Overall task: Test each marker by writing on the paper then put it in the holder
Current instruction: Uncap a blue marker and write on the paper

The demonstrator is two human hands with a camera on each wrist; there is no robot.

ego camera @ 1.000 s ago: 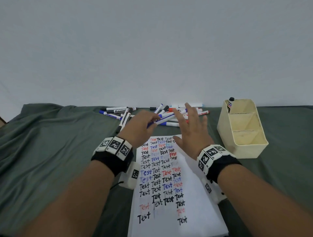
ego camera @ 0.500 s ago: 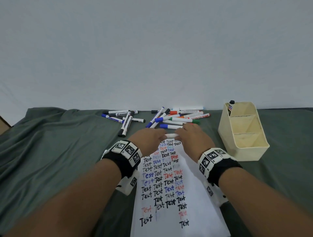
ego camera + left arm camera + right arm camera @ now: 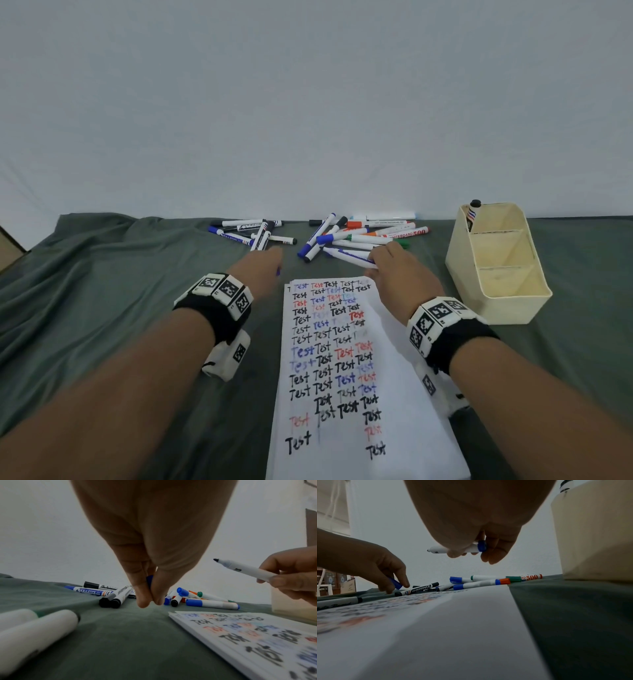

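The head view looks forward and down from above the near end of the paper (image 3: pixel 346 359), taking in both forearms, the whole sheet, the marker pile (image 3: pixel 356 236) beyond its far edge, the holder (image 3: pixel 496 301) to its right, and the wall behind. The left wrist view sits low, close to the green cloth (image 3: pixel 137 635) just left of the paper, facing along the left hand (image 3: pixel 150 540) toward the pile. The right wrist view skims the paper's right part from very near, facing the same way past the right hand (image 3: pixel 476 524). All three share the pile and the paper's far edge; each wrist view also catches the opposite hand.
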